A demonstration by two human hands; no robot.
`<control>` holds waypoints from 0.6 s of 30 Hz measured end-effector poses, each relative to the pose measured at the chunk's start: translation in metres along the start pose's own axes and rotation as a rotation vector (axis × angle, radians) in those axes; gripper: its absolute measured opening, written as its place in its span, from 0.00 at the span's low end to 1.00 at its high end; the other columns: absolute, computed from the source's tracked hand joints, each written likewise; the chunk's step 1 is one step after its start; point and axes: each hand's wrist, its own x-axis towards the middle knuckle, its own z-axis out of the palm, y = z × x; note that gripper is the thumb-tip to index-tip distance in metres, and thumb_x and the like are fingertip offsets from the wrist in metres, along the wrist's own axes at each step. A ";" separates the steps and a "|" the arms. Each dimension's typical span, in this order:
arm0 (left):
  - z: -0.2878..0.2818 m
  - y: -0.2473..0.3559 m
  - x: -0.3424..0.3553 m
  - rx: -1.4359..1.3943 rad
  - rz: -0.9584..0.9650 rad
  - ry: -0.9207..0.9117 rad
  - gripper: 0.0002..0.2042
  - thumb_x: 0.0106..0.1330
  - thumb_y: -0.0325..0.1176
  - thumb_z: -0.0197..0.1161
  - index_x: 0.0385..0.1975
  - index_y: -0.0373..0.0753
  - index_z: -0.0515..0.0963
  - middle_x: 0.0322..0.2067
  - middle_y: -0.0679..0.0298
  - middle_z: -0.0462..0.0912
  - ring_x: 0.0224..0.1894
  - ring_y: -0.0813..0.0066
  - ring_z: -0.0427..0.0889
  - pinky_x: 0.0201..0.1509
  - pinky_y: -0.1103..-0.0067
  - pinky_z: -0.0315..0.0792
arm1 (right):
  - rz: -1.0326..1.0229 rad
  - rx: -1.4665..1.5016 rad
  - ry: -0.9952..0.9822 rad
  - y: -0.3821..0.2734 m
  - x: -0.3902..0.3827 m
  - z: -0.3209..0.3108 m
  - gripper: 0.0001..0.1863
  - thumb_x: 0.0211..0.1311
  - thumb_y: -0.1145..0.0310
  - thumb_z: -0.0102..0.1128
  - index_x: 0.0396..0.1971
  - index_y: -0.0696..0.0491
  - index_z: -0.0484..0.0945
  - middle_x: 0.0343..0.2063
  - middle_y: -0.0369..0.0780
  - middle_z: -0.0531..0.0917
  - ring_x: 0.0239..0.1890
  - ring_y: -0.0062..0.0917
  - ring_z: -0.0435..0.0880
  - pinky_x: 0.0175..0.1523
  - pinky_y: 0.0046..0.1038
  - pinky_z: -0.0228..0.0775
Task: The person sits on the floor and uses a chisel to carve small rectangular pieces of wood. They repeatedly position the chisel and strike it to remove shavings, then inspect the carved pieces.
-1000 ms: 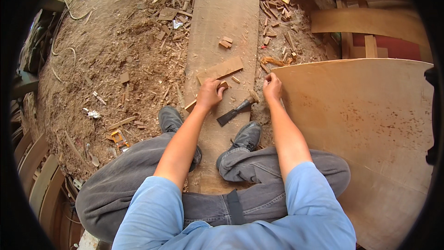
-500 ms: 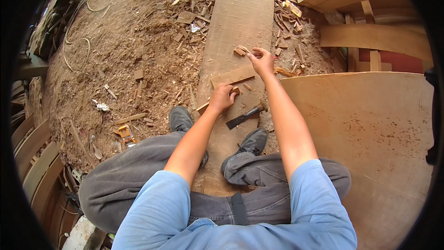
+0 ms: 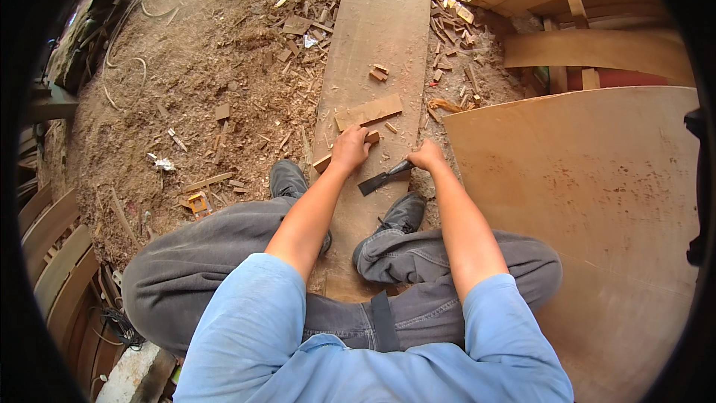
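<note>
My left hand (image 3: 350, 148) is closed around a narrow wood strip (image 3: 322, 163), pinning it down on the long plank; the strip's ends show on both sides of the fingers. Right of it, my right hand (image 3: 426, 155) has its fingers round the handle end of a chisel (image 3: 375, 182), whose wide dark blade points left toward my shoe. Just beyond my left hand lies a flat wood board piece (image 3: 369, 112). Farther up the plank are small wood blocks (image 3: 379, 72), with a tiny offcut (image 3: 391, 127) nearer.
The long plank (image 3: 377, 15) runs away from me between my feet. Wood chips and offcuts (image 3: 298, 25) litter the ground on both sides. A large curved sheet of wood (image 3: 597, 157) stands at my right, with wooden furniture frames (image 3: 597, 52) behind it. Curved wood parts (image 3: 56, 254) stack at the left.
My right hand has left the small wood pieces farther up the plank, come back toward me and taken the chisel's handle. My left hand stays on the strip.
</note>
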 end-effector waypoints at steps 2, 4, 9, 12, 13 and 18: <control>-0.001 -0.002 -0.003 0.011 -0.007 -0.004 0.11 0.57 0.31 0.69 0.39 0.39 0.80 0.41 0.54 0.81 0.49 0.53 0.81 0.54 0.63 0.76 | 0.043 0.040 -0.099 -0.002 -0.002 -0.006 0.29 0.48 0.52 0.73 0.42 0.61 0.82 0.40 0.49 0.87 0.42 0.38 0.87 0.47 0.33 0.80; -0.004 -0.005 -0.005 -0.002 -0.023 -0.021 0.11 0.56 0.30 0.68 0.38 0.38 0.79 0.41 0.53 0.81 0.49 0.51 0.81 0.54 0.62 0.75 | 0.094 0.106 -0.256 -0.007 -0.005 -0.019 0.26 0.49 0.58 0.71 0.42 0.62 0.82 0.41 0.49 0.87 0.42 0.39 0.87 0.49 0.34 0.81; -0.011 -0.008 -0.007 -0.016 0.021 -0.027 0.14 0.56 0.28 0.67 0.42 0.35 0.79 0.42 0.50 0.81 0.48 0.48 0.80 0.54 0.63 0.74 | 0.081 0.384 -0.391 -0.023 -0.036 -0.039 0.16 0.48 0.64 0.71 0.33 0.58 0.79 0.28 0.40 0.84 0.26 0.27 0.84 0.30 0.33 0.80; -0.012 -0.006 -0.009 -0.002 0.029 -0.030 0.13 0.56 0.28 0.67 0.41 0.35 0.80 0.41 0.51 0.82 0.48 0.48 0.80 0.53 0.63 0.74 | 0.068 0.254 -0.378 -0.030 -0.055 -0.048 0.19 0.49 0.62 0.71 0.39 0.56 0.78 0.28 0.41 0.83 0.24 0.28 0.84 0.26 0.31 0.78; -0.013 -0.004 -0.009 -0.002 0.049 -0.028 0.12 0.56 0.28 0.66 0.41 0.35 0.80 0.41 0.51 0.82 0.48 0.49 0.80 0.53 0.63 0.75 | 0.062 0.195 -0.388 -0.031 -0.059 -0.054 0.23 0.49 0.60 0.71 0.43 0.58 0.79 0.30 0.42 0.84 0.26 0.29 0.85 0.28 0.31 0.79; -0.012 0.002 -0.016 0.002 0.133 0.004 0.09 0.57 0.27 0.65 0.37 0.38 0.82 0.39 0.55 0.81 0.48 0.52 0.80 0.51 0.63 0.76 | -0.119 -0.024 -0.024 -0.035 -0.083 -0.086 0.49 0.45 0.42 0.73 0.64 0.58 0.72 0.53 0.52 0.83 0.47 0.36 0.87 0.52 0.32 0.79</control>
